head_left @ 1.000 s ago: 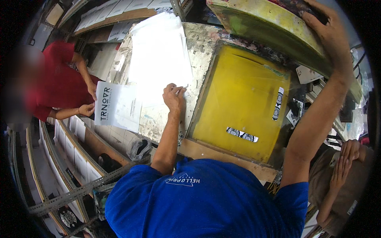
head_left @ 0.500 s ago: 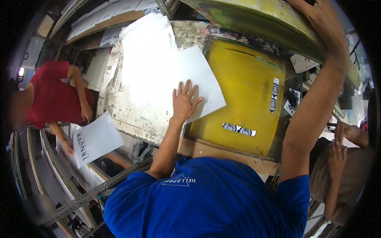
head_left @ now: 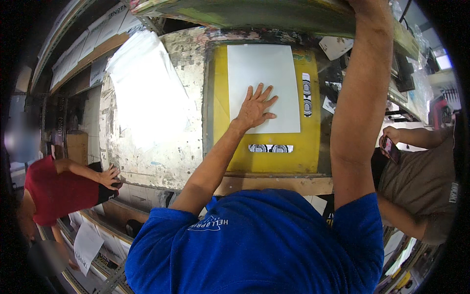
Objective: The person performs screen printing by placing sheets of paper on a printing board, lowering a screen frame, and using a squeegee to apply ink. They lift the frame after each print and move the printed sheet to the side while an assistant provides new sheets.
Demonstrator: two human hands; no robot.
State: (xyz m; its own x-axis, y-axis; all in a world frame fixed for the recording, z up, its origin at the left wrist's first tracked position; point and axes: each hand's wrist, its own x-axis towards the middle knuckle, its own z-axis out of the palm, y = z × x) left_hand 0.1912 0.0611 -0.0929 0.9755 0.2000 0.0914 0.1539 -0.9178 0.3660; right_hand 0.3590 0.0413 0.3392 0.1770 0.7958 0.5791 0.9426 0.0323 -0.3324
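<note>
While your left hand (head_left: 253, 110) lies spread on one placed, blank sheet (head_left: 262, 61), the pile (head_left: 144, 83) left of it is unplaced; your right hand (head_left: 364, 4), cut off, I cannot judge.

a hand could pass along the paint-marked lane of table (head_left: 193, 63) between the white stack (head_left: 147, 88) and the yellow board (head_left: 223, 159). the spread left hand (head_left: 252, 110) blocked the middle of the white sheet (head_left: 264, 63). the raised frame (head_left: 274, 17) stood in the way along the board's far edge; the right forearm (head_left: 362, 88) barred entry from the right. a narrow gap ran between the sheet and the near patterned strip (head_left: 270, 148).
</note>
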